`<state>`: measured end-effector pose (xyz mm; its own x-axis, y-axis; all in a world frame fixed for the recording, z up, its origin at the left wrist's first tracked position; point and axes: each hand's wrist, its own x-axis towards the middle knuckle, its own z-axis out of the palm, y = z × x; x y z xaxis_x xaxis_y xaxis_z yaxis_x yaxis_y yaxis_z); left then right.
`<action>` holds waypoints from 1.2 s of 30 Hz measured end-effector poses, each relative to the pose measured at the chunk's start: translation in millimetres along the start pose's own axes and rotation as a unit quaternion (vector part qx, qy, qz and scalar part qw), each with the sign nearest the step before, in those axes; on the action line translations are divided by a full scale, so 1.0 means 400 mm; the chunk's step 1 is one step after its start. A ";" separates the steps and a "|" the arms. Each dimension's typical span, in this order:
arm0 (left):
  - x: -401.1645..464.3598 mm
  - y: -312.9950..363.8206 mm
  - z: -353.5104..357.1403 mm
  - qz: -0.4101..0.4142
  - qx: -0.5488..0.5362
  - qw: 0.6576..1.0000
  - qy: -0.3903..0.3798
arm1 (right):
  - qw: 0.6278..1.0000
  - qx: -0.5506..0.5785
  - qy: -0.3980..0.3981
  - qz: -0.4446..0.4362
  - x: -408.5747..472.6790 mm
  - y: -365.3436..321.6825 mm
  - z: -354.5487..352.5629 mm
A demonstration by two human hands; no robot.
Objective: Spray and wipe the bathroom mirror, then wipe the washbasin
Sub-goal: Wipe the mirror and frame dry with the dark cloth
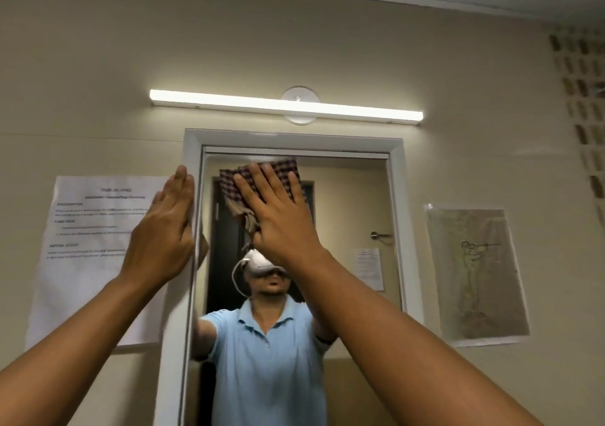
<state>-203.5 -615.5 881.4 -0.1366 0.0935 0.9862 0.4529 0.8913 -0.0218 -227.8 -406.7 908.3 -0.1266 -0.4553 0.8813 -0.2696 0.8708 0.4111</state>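
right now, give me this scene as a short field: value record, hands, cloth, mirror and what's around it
left hand: flat, straight fingers against the mirror frame at its left edge
right hand: flat, pressing the checked cloth on the glass
cloth position: top of the mirror, left of centre
above mirror: lit tube light
left of mirror: printed sheet on the wall
right of mirror: drawing on the wall
washbasin: not in view

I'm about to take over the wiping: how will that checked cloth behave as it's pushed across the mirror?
Probably floppy: the checked cloth bunches and hangs in folds below the right hand. It likely needs flat-palm pressure, as the straight fingers give now. It may slide easily on the smooth mirror.
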 end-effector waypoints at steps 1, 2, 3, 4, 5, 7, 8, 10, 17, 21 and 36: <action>-0.002 0.001 0.002 -0.005 0.004 1.000 0.006 | 1.000 -0.005 0.007 0.018 0.003 0.032 -0.007; -0.003 0.004 0.005 -0.008 0.008 1.000 0.011 | 0.999 -0.009 0.012 0.037 -0.002 0.068 -0.015; -0.003 0.005 0.007 -0.010 0.012 1.000 0.015 | 0.998 -0.011 0.014 0.052 -0.011 0.103 -0.023; -0.003 0.005 0.009 -0.010 0.018 1.000 0.017 | 0.998 -0.013 0.016 0.061 -0.024 0.137 -0.030; -0.003 0.004 0.012 -0.009 0.023 1.000 0.018 | 0.998 -0.013 0.019 0.066 -0.039 0.168 -0.035; -0.001 0.001 0.017 -0.010 0.029 0.999 0.020 | 0.996 -0.005 0.030 0.081 -0.071 0.217 -0.040; 0.000 -0.001 0.021 -0.013 0.031 0.999 0.020 | 0.995 0.002 0.039 0.097 -0.087 0.239 -0.039; 0.000 -0.004 0.028 -0.016 0.035 0.999 0.019 | 0.989 0.016 0.056 0.137 -0.123 0.281 -0.031; -0.009 0.004 0.030 -0.011 0.030 0.999 0.025 | 0.977 0.030 0.071 0.197 -0.226 0.264 0.000; -0.018 0.014 0.025 -0.014 0.020 1.000 0.018 | 0.976 0.018 0.062 0.208 -0.348 0.189 0.017; -0.038 0.010 0.001 -0.004 0.031 0.999 -0.032 | 0.982 -0.003 0.039 0.186 -0.036 0.018 0.021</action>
<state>-199.9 -613.0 866.4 -0.1974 0.1127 0.9738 0.3962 0.9178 -0.0259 -235.9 -395.6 896.5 -0.1416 -0.0901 0.9858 -0.2132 0.9753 0.0585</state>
